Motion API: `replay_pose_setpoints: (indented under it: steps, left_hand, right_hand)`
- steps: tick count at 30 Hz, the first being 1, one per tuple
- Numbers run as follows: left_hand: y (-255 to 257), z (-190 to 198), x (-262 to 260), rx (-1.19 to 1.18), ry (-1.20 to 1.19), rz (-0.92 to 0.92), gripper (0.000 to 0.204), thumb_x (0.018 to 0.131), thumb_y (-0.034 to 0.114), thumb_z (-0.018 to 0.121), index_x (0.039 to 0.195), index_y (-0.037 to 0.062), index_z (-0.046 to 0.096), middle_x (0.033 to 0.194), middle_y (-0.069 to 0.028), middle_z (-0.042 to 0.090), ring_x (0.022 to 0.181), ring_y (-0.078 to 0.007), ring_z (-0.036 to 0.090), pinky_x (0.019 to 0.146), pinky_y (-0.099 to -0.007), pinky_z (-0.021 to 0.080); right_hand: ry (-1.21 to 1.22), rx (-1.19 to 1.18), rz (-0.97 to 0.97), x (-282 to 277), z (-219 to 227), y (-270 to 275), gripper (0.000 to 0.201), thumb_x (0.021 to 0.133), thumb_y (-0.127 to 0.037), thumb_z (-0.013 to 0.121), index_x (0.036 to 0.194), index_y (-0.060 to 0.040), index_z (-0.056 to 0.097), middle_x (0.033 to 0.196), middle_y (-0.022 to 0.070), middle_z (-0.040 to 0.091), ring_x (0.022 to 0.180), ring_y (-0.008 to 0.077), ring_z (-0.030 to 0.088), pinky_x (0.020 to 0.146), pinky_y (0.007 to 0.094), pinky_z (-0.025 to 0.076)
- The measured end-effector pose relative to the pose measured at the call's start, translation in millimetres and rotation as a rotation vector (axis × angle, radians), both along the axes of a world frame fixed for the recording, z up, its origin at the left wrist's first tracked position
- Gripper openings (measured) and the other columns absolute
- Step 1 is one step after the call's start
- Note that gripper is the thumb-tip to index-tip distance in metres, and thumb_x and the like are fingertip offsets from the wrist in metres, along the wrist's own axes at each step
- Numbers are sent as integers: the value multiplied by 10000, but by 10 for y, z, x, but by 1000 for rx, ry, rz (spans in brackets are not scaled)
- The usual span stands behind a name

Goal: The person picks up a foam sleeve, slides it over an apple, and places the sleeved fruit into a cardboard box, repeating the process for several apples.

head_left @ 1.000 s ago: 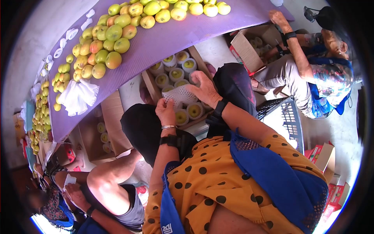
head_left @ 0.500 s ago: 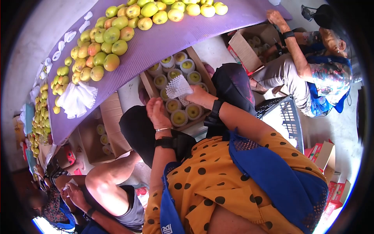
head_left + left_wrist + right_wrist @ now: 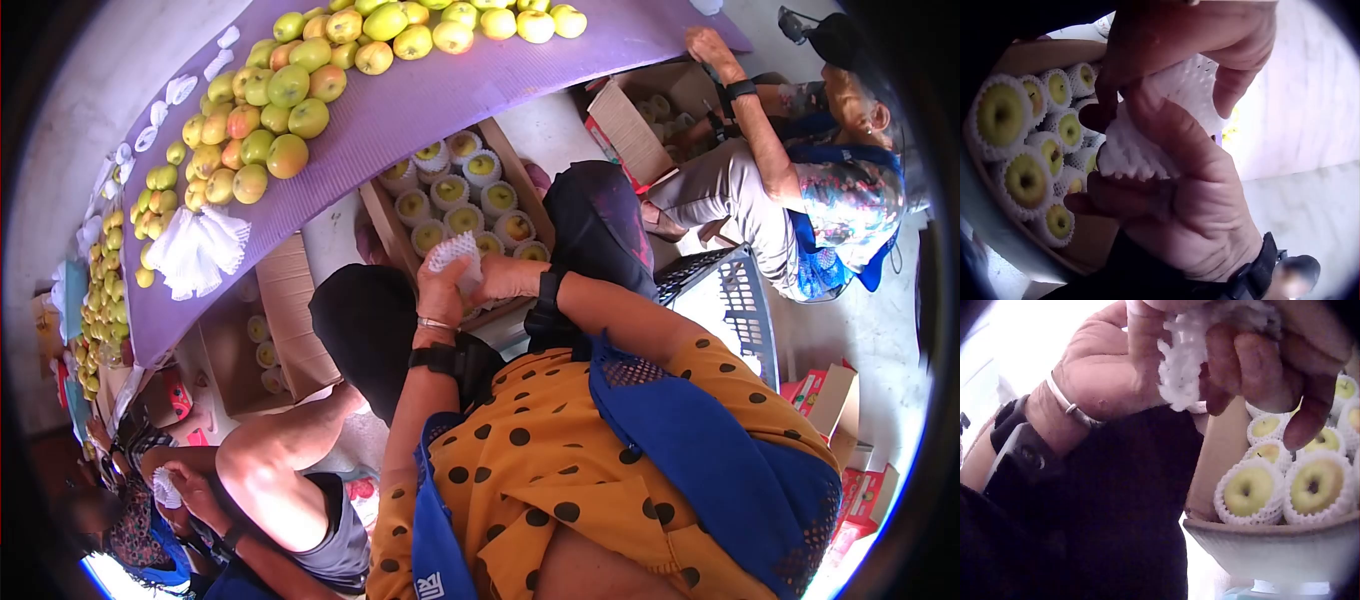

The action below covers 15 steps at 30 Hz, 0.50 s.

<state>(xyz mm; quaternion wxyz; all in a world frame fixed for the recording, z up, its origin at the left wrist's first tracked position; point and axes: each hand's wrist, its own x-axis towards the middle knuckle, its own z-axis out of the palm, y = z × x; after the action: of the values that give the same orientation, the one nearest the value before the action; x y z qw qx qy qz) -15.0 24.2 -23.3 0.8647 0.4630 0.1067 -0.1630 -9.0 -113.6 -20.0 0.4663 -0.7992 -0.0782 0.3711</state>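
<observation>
Both hands hold one white foam net sleeve (image 3: pixel 455 252), close together over the near end of an open carton (image 3: pixel 520 160). My left hand (image 3: pixel 438 292) grips the sleeve with its thumb across it, as the left wrist view shows. The right hand (image 3: pixel 508 279) holds the sleeve from the other side, its fingers (image 3: pixel 1260 369) curled at the net's edge. No apple shows inside this sleeve (image 3: pixel 1132 147). In the carton, rows of yellow-green apples (image 3: pixel 463 218) sit in white foam nets, partly hidden by the hands in the head view.
A purple ridged mat (image 3: pixel 420 110) bears heaped loose apples (image 3: pixel 288 86) and a pile of white nets (image 3: pixel 200 250). Another carton (image 3: pixel 235 370) stands at the left, near a seated person's bare knee (image 3: pixel 270 455). At the right are a dark plastic crate (image 3: pixel 745 300) and a second seated person (image 3: pixel 770 190).
The right hand first drew the sleeve away from the left over the carton. Now both hands have come together on it, nearer the body. The person at the left has raised a white net.
</observation>
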Motion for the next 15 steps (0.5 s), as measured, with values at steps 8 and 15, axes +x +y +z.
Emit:
replay_pose_setpoints:
  steps: [8,15]
  left_hand:
    - [5,163,11,-249,-2,62,226,742,53,519,955,16,456,860,-134,557,819,-285,544,746,-407,432]
    - [20,173,41,-311,-72,103,134,818,155,513,874,47,457,679,-46,447,632,-172,451,637,-332,425]
  right_hand:
    - [141,149,-43,-32,192,39,186,652,-163,616,729,0,569,598,43,514,541,161,495,488,285,389]
    - [241,219,-21,-24,-123,53,168,716,-188,605,699,-37,534,519,6,440,432,93,426,378,241,311]
